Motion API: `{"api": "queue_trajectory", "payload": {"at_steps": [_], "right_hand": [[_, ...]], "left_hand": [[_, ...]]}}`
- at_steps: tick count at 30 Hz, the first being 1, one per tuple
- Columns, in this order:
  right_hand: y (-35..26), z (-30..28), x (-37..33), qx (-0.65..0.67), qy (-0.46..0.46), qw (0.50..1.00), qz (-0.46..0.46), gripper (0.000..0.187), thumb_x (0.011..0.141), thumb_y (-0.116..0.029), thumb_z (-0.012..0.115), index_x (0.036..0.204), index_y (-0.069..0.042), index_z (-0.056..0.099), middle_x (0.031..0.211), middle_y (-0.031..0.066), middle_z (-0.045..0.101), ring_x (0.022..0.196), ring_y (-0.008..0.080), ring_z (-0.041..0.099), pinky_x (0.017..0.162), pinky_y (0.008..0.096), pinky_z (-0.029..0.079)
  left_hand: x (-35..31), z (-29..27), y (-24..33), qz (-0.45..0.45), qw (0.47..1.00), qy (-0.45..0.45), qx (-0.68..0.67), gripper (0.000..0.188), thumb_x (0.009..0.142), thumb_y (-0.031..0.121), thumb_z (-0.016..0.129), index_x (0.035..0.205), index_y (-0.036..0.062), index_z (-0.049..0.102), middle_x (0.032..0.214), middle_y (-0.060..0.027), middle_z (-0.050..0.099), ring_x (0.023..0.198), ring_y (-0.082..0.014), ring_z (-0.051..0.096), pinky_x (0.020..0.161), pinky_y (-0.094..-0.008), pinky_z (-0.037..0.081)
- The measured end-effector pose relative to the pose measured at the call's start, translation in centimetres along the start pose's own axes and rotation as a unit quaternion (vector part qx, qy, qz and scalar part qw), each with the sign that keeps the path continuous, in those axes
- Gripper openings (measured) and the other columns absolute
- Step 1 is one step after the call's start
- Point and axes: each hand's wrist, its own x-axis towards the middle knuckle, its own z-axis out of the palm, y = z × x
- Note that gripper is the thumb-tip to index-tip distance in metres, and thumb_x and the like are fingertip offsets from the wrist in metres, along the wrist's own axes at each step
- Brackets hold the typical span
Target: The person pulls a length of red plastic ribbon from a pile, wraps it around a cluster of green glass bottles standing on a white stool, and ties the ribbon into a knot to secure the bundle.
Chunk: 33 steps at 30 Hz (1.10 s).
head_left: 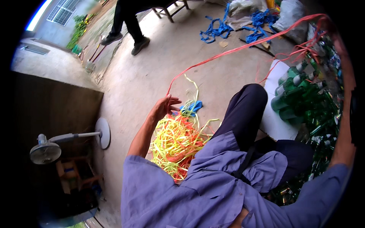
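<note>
Purple shirt nearest, one red strand was drawn out — left hand loosely pinching it, fingers half spread; right hand too shadowed to tell. Most strands apparently remained — a yellow-and-orange heap, tangled below the left hand.

No writing, number or sign is legible here. Pale bands that look like labels sit on several of the green bottles lying bunched on the white sheet at the right, but any print on them is too small and blurred to read. Smaller pale patches among the heaped green glass beside them are equally unreadable.
</note>
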Motion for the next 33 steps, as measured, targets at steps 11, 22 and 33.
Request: {"api": "queue_trajectory", "payload": {"at_steps": [11,22,33], "right_hand": [[0.9,2.6,3.1,0.102,-0.008,0.994,-0.044,0.010,0.088,-0.005,0.061,0.097,-0.006,0.066,0.087,0.0105,0.071,0.081,0.0234,0.072,0.076,0.0356,0.059],[-3.8,-10.0,3.8,0.038,0.055,0.981,-0.182,0.019,0.090,-0.001,0.056,0.108,0.001,0.063,0.096,0.0131,0.070,0.085,0.0218,0.070,0.073,0.0356,0.059],[-14.6,-31.8,-15.9,0.016,0.349,0.919,-0.183,0.041,0.095,-0.006,0.053,0.134,0.006,0.049,0.135,0.0176,0.055,0.128,0.0294,0.053,0.112,0.0354,0.039]], "left_hand": [[7.3,7.8,3.8,0.090,0.995,0.045,-0.009,0.057,0.099,0.052,0.049,0.129,0.0032,0.051,0.121,-0.0150,0.065,0.097,-0.0268,0.070,0.065,-0.0309,0.051],[13.9,19.4,12.2,0.149,0.985,-0.030,0.081,0.058,0.099,0.051,0.046,0.129,0.0011,0.052,0.126,-0.0173,0.063,0.101,-0.0276,0.068,0.069,-0.0329,0.051],[15.2,43.1,23.2,0.439,0.863,-0.110,0.224,0.049,0.100,0.044,0.051,0.128,0.0057,0.062,0.135,-0.0081,0.058,0.116,-0.0159,0.055,0.091,-0.0313,0.046]]}}
